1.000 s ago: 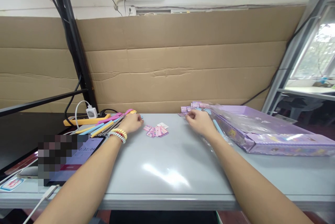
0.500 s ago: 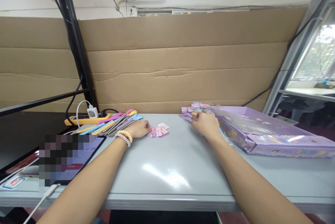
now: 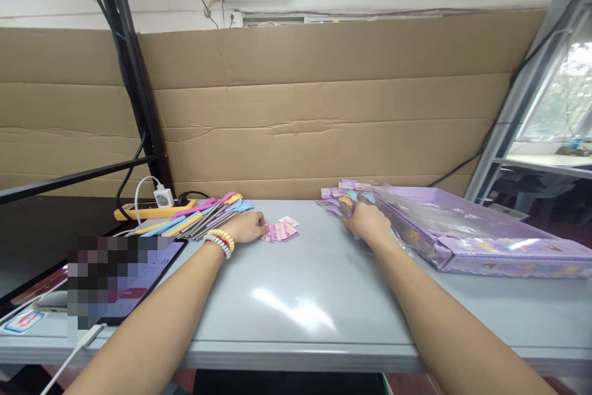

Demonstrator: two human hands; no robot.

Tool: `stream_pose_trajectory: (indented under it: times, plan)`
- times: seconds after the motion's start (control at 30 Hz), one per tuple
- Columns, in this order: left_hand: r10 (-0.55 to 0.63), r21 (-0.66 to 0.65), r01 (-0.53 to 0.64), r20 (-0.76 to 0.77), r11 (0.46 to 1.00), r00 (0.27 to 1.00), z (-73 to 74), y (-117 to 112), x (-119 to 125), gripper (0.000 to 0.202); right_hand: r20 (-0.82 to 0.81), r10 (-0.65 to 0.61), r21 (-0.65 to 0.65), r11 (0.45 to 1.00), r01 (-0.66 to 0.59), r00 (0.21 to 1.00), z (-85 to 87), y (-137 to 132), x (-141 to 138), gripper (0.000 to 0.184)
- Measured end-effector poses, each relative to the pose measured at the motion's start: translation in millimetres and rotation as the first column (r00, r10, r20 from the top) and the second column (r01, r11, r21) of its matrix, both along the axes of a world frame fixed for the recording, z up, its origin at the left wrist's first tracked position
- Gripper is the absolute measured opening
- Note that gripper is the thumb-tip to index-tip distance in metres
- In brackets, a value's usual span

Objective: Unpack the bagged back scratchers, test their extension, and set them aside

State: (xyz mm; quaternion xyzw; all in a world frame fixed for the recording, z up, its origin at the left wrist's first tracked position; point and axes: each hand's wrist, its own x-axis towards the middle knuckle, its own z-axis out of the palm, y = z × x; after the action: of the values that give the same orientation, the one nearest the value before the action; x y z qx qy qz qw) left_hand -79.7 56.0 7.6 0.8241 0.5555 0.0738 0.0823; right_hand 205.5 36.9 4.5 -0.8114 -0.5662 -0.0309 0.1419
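My left hand [image 3: 247,227] rests on the grey table [image 3: 296,296], its fingertips touching a small fan of pink cards [image 3: 280,232]. Its fingers are curled, and I cannot make out anything in them. A beaded bracelet sits on that wrist. My right hand [image 3: 367,220] lies over blue hand-shaped sticks [image 3: 365,197] and small purple cards [image 3: 333,193] beside a flat purple box [image 3: 467,228]. The fingers are bent down onto the sticks, and their grip is hidden.
A bundle of coloured hand-shaped sticks [image 3: 203,213] lies left of my left hand. Behind it is a yellow power strip [image 3: 148,210] with a white charger. A tablet [image 3: 134,278] lies at the near left. Cardboard sheets [image 3: 314,111] line the wall behind the table.
My left hand slid right from the stick bundle to the pink cards. My right hand moved right and back from the purple cards onto the blue sticks by the box.
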Motion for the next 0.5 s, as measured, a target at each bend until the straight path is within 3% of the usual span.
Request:
stream_pose_trajectory:
  times: [0.5]
  plan:
    - [-0.007,0.014,0.008,-0.026,1.0,1.0,-1.1,1.1,-0.6,0.03,-0.02,-0.021,-0.032,0.999,0.02,1.0,2.9,-2.7,-3.0,0.036]
